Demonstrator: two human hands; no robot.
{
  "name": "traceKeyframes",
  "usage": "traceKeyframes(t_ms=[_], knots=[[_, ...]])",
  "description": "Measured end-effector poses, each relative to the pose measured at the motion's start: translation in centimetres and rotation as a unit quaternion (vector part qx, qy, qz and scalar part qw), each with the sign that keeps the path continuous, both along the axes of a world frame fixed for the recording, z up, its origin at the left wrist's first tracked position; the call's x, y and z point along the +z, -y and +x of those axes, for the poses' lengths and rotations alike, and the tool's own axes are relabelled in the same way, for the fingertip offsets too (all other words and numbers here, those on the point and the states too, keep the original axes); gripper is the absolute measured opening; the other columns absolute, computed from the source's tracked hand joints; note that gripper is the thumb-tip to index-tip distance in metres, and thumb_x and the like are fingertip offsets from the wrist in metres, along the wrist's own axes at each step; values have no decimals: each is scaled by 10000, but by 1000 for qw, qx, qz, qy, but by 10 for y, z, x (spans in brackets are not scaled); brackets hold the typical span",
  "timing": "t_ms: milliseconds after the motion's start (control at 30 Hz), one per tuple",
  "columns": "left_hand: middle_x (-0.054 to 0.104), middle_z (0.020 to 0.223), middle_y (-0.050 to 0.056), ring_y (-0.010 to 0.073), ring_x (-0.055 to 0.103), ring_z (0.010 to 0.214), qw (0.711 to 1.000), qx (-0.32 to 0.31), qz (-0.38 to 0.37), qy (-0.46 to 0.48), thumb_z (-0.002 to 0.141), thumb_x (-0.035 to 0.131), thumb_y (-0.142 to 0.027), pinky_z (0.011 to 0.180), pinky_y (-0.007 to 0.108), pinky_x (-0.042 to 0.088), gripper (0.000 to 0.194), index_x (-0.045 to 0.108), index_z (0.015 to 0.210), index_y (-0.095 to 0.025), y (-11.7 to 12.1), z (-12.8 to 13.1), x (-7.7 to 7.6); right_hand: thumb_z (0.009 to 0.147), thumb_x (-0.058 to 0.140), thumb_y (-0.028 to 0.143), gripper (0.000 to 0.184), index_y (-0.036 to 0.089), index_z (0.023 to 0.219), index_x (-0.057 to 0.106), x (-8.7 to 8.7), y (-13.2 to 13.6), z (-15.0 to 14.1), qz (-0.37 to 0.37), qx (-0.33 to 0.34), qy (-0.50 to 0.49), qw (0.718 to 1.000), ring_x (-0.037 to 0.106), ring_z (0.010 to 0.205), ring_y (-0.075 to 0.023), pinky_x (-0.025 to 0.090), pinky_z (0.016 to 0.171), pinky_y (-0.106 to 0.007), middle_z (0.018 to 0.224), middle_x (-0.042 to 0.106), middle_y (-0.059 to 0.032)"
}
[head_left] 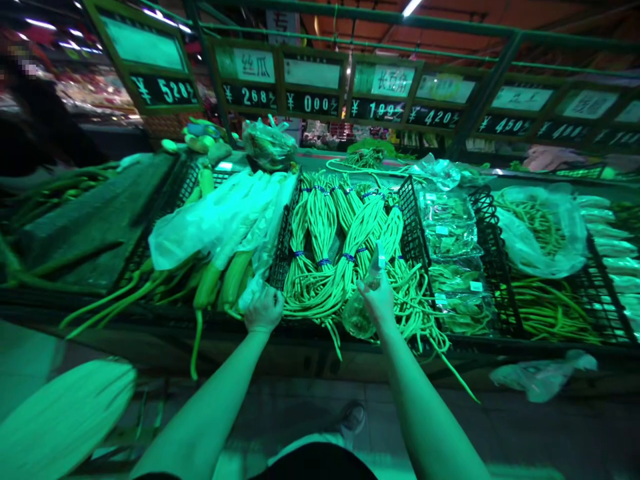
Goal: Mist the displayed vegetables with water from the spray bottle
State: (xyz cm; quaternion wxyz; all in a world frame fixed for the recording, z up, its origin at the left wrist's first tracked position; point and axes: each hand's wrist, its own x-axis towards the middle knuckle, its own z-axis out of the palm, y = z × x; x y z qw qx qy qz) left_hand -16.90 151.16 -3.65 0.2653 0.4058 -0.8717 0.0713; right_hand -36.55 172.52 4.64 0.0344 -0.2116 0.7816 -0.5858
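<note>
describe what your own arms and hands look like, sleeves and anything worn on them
Both hands, left and right, are bare, with no gloves. The forearms are uncovered, with no watch or bracelet to be seen. A dark edge by the left arm may be a short sleeve. Rings are too small to tell, and green light tints everything.

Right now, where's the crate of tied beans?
Head view, centre: the crate sits between the partly covered gourds, left, and the wrapped greens, right, with the right hand over its front.
</note>
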Motion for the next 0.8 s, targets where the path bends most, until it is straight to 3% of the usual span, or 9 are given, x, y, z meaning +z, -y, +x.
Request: traceKeyframes(t_ms=[367, 800], knots=[[670, 728, 84, 245, 581, 784, 1000, 2, 11, -10, 942, 416, -325, 682, 348, 317, 297, 632, 772, -214, 0, 2, -3, 652, 645, 485, 409, 224, 953, 550, 7, 0, 3, 7, -3, -6, 1000, 540, 686, -213, 422, 679, -350, 751, 576, 11], [672, 715, 81, 246, 584, 778, 1000, -2, -4, -16, 936, 433, -333, 672, 343, 312, 298, 625, 739, -217, 1, 1, -3, 666, 658, 508, 403, 237, 943, 548, 0, 0, 0, -2, 2, -9, 1000, 550, 683, -211, 441, 681, -343, 746, 593, 19]])
